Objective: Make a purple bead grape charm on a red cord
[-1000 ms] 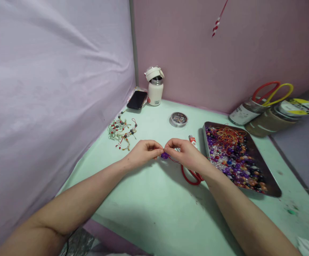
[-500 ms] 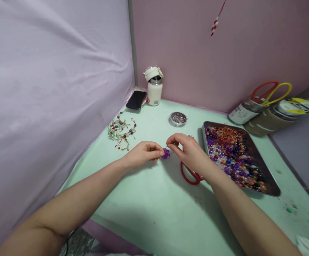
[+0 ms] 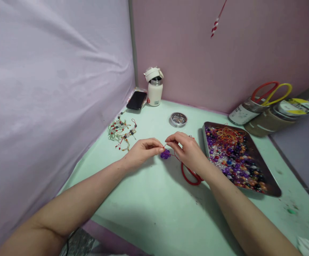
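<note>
A small cluster of purple beads [image 3: 165, 154] hangs just under the fingertips of my left hand [image 3: 144, 153]. That hand's thumb and forefinger are pinched together on a thin red cord [image 3: 165, 145] above the cluster. My right hand [image 3: 185, 149] pinches the same cord a short way to the right, so a short piece stretches between the two hands. A loose length of cord runs from the beads beneath my right palm. Red-handled scissors [image 3: 190, 179] lie on the table under my right wrist, their blades hidden.
To the right sits a metal tray [image 3: 273, 186] of mixed beads and orange cord. A round clear case [image 3: 178, 119], a white bottle [image 3: 155, 92], a phone [image 3: 136, 100] and a heap of beaded strings [image 3: 121, 129] stand farther back. Jars [image 3: 266, 124] are at the far right.
My left fingertips have shifted from the bead cluster up onto the cord, and the cluster now hangs below them. My right hand has barely moved.
</note>
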A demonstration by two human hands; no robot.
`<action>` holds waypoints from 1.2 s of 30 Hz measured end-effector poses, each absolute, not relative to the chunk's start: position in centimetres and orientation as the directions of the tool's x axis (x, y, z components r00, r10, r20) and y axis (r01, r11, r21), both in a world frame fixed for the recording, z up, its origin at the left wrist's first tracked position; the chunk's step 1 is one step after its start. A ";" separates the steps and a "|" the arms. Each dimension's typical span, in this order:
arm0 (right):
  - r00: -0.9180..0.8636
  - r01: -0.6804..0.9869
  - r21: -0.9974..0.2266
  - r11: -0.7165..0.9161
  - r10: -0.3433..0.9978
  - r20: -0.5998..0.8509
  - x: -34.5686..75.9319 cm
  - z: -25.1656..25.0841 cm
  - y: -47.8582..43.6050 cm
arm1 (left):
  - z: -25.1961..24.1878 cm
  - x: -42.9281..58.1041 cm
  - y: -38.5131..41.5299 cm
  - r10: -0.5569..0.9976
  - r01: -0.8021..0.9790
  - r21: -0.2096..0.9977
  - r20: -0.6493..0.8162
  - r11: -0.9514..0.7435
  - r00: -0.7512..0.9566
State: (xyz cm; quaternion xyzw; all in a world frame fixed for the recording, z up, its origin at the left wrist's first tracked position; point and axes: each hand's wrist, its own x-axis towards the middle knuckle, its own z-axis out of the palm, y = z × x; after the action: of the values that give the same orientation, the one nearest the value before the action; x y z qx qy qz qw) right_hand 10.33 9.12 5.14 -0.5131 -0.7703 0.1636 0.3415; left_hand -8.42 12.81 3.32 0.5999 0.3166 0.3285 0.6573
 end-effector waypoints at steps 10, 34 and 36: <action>-0.285 0.621 -0.724 0.301 0.947 0.149 9.3 4.7 8.9 | 3.4 -8.6 12.7 0.882 -0.193 0.981 0.107 -0.019 0.460; -0.233 0.778 -0.574 0.256 0.966 0.116 10.2 6.0 8.7 | 3.4 -8.2 12.9 0.852 -0.332 0.846 -0.236 0.417 0.468; -0.122 0.957 -0.238 0.168 0.973 0.195 11.9 6.3 9.2 | 3.6 -8.3 13.1 0.830 -0.374 0.793 -0.274 0.481 0.487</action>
State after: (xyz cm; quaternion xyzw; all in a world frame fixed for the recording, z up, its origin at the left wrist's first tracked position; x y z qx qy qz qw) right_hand 11.94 9.25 6.30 -0.6445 -0.7486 0.0269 0.1534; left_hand -8.25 13.05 3.55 0.3393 0.3353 0.3798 0.7926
